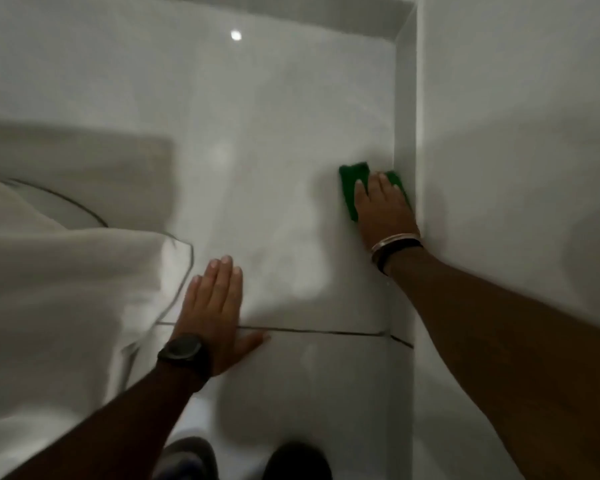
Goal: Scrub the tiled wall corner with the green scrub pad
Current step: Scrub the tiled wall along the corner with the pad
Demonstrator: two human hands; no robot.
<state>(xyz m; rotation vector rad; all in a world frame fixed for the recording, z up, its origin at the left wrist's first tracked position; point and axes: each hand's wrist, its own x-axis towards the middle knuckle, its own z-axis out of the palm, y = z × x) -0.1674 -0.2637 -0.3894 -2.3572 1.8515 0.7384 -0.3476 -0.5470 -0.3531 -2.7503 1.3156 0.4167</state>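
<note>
The green scrub pad (351,183) is pressed flat against the white tiled wall (274,140), close to the inside corner (404,161) at the right. My right hand (383,209) lies over the pad with fingers spread on it, a bangle and a dark band at the wrist. My left hand (215,306) rests flat on the same wall lower left, palm down, fingers together, across a dark grout line (326,330). A black watch sits on that wrist.
A white fixture with a curved rim (66,209) juts out at the left, blurred. A second wall (516,133) runs along the right of the corner. My two dark shoes (291,462) show at the bottom edge on the pale floor.
</note>
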